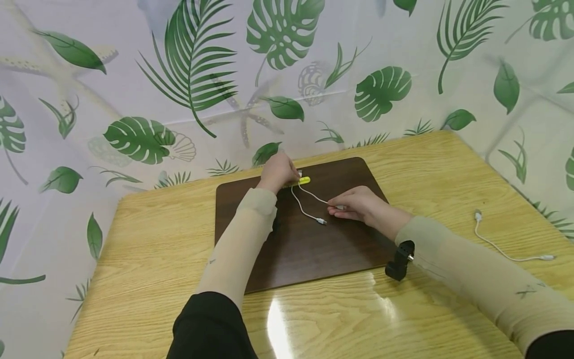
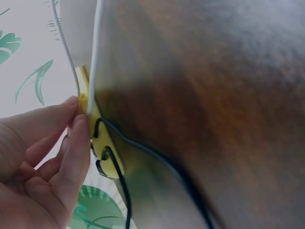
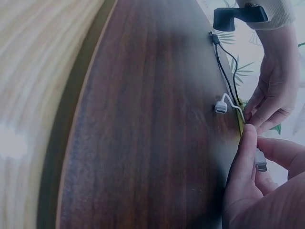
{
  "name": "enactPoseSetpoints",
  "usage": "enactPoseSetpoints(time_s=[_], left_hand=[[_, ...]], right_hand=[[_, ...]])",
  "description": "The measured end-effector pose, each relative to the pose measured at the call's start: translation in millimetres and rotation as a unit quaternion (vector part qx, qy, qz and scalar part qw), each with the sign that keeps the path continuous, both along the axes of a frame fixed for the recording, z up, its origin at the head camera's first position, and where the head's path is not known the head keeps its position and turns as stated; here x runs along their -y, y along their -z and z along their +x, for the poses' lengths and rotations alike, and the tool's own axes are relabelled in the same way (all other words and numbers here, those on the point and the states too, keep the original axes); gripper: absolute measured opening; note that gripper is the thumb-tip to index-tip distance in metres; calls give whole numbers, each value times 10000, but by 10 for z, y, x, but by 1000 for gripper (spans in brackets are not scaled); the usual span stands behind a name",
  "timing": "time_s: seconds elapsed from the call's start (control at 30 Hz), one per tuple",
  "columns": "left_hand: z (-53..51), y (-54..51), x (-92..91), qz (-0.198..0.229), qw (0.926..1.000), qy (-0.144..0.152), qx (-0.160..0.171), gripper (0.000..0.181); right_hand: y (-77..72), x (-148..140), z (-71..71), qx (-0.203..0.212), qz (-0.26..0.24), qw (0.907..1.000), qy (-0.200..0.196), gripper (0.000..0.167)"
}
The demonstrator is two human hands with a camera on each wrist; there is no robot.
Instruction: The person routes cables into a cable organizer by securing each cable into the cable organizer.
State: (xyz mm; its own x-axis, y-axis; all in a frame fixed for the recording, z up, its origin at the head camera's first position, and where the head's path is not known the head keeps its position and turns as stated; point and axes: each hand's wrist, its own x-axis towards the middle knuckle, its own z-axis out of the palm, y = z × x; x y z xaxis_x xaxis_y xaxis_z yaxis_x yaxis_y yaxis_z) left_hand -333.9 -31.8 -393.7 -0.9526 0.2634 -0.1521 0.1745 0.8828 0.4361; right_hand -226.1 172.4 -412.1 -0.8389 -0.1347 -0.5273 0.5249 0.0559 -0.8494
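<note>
A yellow cable holder lies at the far edge of the dark brown board. My left hand is at it, thumb and fingertip pinching a white cable against the holder. Two strands of black cable pass through the holder's notches. My right hand pinches the white cable close to one of its ends, and a white connector shows beside the fingers. Another white connector lies on the board, its cord running back to the holder. The left fingertips hide where the white cable meets the holder.
The brown board lies on a light wooden table. A separate short white cable rests on the table at the right. A leaf-patterned cloth hangs behind. A black connector lies on the board near the left wrist.
</note>
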Motion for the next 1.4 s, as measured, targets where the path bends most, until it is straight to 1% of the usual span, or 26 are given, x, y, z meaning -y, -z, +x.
enactPoseSetpoints(time_s=[0.07,0.13,0.27,0.37,0.5,0.57,0.67,0.87,0.97,1.03,1.13,1.2,1.4], left_hand=[[1,8,9,27,10000,37,-13,7],[7,15,8,2,10000,-15,-62,7],[17,10,-31,-286,9994,-146,-159,7],[21,-2,-58,-455,9988,-127,-163,8],[30,-18,-57,-390,9991,34,-160,10],[37,-31,-51,-310,9994,62,-143,11],[41,-43,-45,-206,9997,22,-123,11],[33,-29,-68,-237,9996,-91,-118,7],[34,-10,-86,-258,9995,-93,-143,4],[34,-1,-93,-289,9993,-52,-225,4],[40,12,-88,-329,9988,6,-372,7],[46,19,-75,-294,9987,0,-414,9],[58,23,-36,-99,9993,-141,-340,16]], right_hand=[[-4,-7,5,33,-32,10000,-12,37],[-7,-8,12,24,-57,10000,-49,37],[-2,-4,15,0,-19,9999,-110,38],[-2,5,13,-14,68,9999,-144,40],[-5,15,23,-41,137,9997,-183,41],[-3,18,28,-61,140,9996,-218,40],[4,27,29,-70,203,9994,-289,39],[16,52,37,-82,311,9984,-468,39],[18,59,45,-67,327,9979,-555,38],[16,61,51,-73,353,9976,-597,36],[23,69,50,-108,397,9973,-603,34],[22,74,53,-130,426,9971,-617,34],[15,82,60,-206,506,9962,-679,36]])
